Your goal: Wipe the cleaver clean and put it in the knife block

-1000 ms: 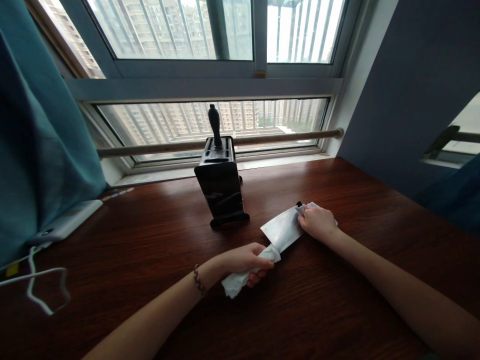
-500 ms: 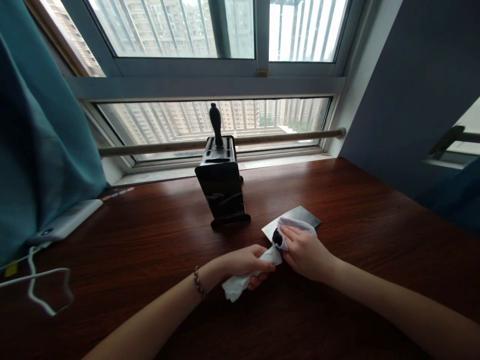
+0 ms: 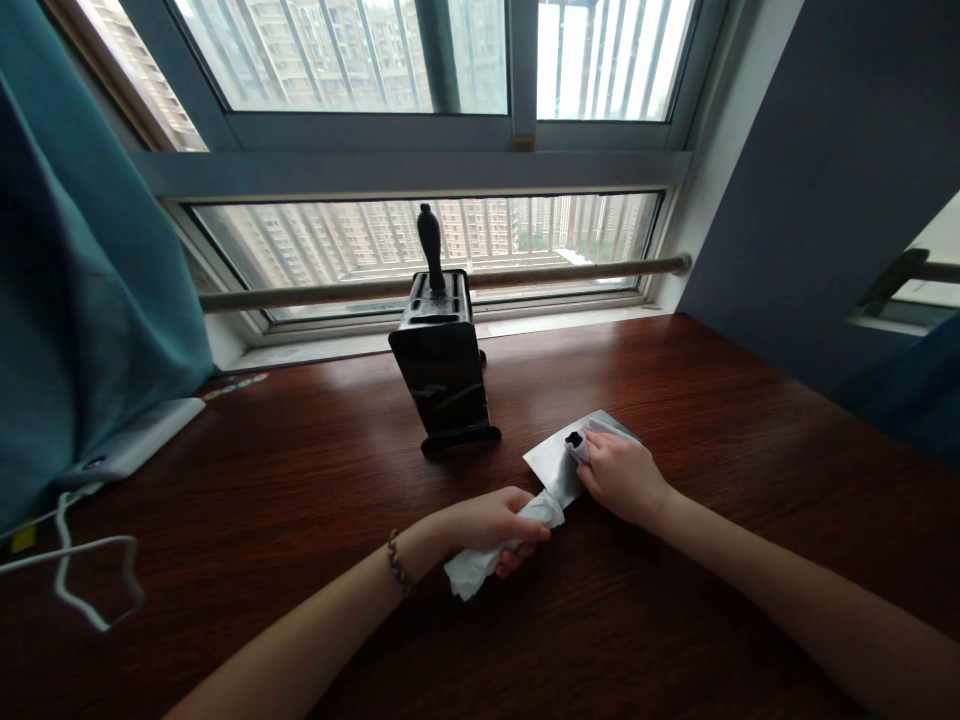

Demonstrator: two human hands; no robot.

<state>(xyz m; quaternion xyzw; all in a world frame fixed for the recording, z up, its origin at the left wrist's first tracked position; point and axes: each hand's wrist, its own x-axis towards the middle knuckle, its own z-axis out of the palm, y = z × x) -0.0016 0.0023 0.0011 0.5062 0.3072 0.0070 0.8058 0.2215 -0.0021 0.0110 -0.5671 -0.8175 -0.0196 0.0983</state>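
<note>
A broad-bladed knife, its square metal blade (image 3: 549,460) like a cleaver's, lies low over the brown table. White paper (image 3: 469,573) is wrapped round its handle, and my left hand (image 3: 491,525) is closed on that wrapped handle. My right hand (image 3: 619,475) presses a whitish cloth (image 3: 581,452) with a black patch against the blade's upper right part. The fingers of that hand are bunched on the cloth and cover some of the blade. Beyond the blade, to the left, stands a black knife block (image 3: 446,385) with one dark knife handle (image 3: 430,245) sticking up.
The brown wooden table (image 3: 315,450) reaches back to a window with a horizontal rail (image 3: 562,275). On the left hang blue curtains (image 3: 97,300), with a white device (image 3: 139,440) and a white cable (image 3: 64,580) below. A dark wall (image 3: 810,200) borders the right side.
My right hand has slid the cloth away from the handle end, up and right along the blade, uncovering the blade near the handle. My left hand has stayed in place on the handle.
</note>
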